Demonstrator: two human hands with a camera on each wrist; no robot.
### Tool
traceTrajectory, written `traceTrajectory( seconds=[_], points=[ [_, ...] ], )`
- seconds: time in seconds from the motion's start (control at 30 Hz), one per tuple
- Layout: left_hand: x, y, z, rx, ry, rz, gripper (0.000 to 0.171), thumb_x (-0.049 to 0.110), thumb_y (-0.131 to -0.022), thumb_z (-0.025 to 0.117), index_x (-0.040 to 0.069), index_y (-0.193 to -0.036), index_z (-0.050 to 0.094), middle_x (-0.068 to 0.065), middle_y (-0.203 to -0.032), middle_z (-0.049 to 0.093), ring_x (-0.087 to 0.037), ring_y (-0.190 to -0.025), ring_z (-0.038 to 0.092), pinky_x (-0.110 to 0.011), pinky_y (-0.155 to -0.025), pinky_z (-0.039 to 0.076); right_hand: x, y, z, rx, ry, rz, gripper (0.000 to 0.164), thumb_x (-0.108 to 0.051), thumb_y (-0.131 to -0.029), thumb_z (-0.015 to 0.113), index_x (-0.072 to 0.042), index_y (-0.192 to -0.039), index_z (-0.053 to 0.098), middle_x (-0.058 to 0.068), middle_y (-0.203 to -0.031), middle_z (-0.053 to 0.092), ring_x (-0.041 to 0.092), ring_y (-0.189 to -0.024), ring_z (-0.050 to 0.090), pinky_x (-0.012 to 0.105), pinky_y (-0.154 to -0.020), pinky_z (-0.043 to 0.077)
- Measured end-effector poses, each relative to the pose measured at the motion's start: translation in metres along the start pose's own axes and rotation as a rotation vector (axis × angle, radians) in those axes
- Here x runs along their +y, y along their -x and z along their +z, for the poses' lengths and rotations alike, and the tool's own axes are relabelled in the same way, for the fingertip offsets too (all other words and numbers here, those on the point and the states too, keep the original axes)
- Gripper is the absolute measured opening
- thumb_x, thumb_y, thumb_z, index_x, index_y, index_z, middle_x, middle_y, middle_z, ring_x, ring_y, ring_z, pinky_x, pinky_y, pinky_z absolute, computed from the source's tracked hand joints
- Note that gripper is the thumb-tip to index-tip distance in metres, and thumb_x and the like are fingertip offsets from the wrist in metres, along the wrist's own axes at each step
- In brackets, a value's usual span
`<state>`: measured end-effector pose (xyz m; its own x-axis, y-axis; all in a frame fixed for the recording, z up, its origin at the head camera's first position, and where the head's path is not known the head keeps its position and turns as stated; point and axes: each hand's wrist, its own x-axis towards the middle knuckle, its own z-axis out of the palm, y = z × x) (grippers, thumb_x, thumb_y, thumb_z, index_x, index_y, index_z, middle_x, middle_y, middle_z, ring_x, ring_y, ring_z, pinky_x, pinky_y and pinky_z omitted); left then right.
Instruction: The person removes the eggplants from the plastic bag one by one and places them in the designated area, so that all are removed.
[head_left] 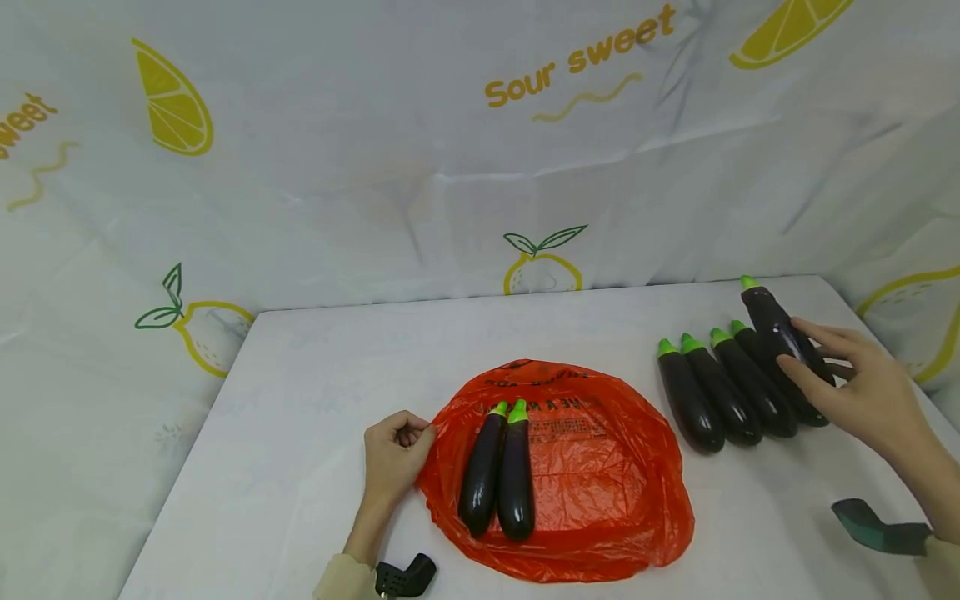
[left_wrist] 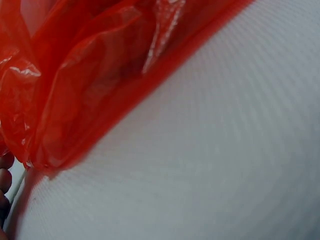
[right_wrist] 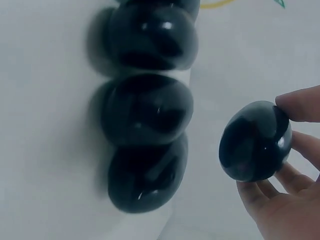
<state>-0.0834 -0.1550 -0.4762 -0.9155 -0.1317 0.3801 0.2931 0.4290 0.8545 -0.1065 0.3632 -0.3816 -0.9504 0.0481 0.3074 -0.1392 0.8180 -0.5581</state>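
My right hand (head_left: 870, 383) grips a dark eggplant (head_left: 776, 321) with a bright green stem end, held above the right end of a row of eggplants. In the right wrist view that eggplant (right_wrist: 255, 142) is seen end-on between thumb and fingers, apart from the others. The row's eggplants (head_left: 690, 404) lie side by side on the table. My left hand (head_left: 393, 454) pinches the left edge of a red plastic bag (head_left: 592, 467), spread flat. On the bag's left part two eggplants (head_left: 515, 483) lie together. In the left wrist view, only fingertips (left_wrist: 5, 180) show beside the bag (left_wrist: 100, 85).
A white table (head_left: 300, 417) carries everything. Behind it hangs a white curtain (head_left: 360, 167) printed with lemons and lettering. Dark wrist-worn devices sit near the left wrist (head_left: 405, 575) and right wrist (head_left: 881, 529).
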Motion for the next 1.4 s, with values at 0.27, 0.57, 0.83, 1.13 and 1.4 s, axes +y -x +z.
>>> traceTrajectory(
  seconds=[0.27, 0.57, 0.83, 1.13, 1.4],
  points=[
    [-0.001, 0.0, 0.0, -0.005, 0.007, 0.001, 0.016, -0.001, -0.08, 0.074, 0.013, -0.071, 0.074, 0.0, -0.059, 0.061, -0.003, -0.056, 0.047, -0.018, -0.051, 0.041, 0.012, -0.003, -0.004, -0.006, 0.026, 0.082, 0.055, -0.015, -0.096, 0.066, 0.006, -0.144, 0.05, 0.047, -0.135, 0.048, 0.052, -0.105, 0.058, -0.006, -0.065, 0.027],
    [0.0, -0.001, 0.0, -0.005, 0.002, -0.005, 0.016, 0.0, -0.08, 0.074, 0.014, -0.071, 0.074, 0.001, -0.059, 0.061, -0.003, -0.056, 0.047, -0.019, -0.052, 0.041, 0.031, -0.006, -0.008, -0.024, 0.018, 0.16, 0.057, -0.015, -0.097, 0.063, 0.009, -0.145, 0.045, 0.049, -0.142, 0.041, 0.071, -0.108, 0.047, 0.005, -0.051, 0.031],
    [0.001, -0.001, 0.001, -0.011, -0.007, -0.027, 0.016, 0.001, -0.081, 0.075, 0.014, -0.072, 0.074, 0.001, -0.06, 0.061, -0.004, -0.056, 0.047, -0.019, -0.052, 0.042, 0.045, -0.006, -0.005, -0.03, 0.023, 0.252, 0.057, -0.015, -0.097, 0.06, 0.011, -0.144, 0.043, 0.048, -0.147, 0.037, 0.067, -0.117, 0.041, 0.008, -0.053, 0.029],
    [0.001, -0.001, 0.001, -0.009, -0.003, -0.019, 0.015, 0.001, -0.081, 0.075, 0.014, -0.072, 0.074, 0.0, -0.06, 0.061, -0.004, -0.056, 0.047, -0.019, -0.052, 0.041, 0.061, -0.004, 0.001, -0.035, 0.036, 0.299, 0.058, -0.016, -0.094, 0.06, 0.012, -0.142, 0.045, 0.048, -0.141, 0.043, 0.053, -0.108, 0.045, 0.008, -0.054, 0.033],
    [0.0, 0.0, 0.0, -0.012, 0.002, -0.021, 0.015, 0.001, -0.081, 0.075, 0.014, -0.074, 0.075, 0.0, -0.06, 0.061, -0.004, -0.057, 0.047, -0.019, -0.053, 0.043, 0.069, 0.0, 0.005, -0.093, 0.012, 0.322, 0.06, -0.019, -0.098, 0.057, 0.013, -0.145, 0.04, 0.049, -0.146, 0.035, 0.066, -0.118, 0.04, 0.003, -0.054, 0.031]
  ],
)
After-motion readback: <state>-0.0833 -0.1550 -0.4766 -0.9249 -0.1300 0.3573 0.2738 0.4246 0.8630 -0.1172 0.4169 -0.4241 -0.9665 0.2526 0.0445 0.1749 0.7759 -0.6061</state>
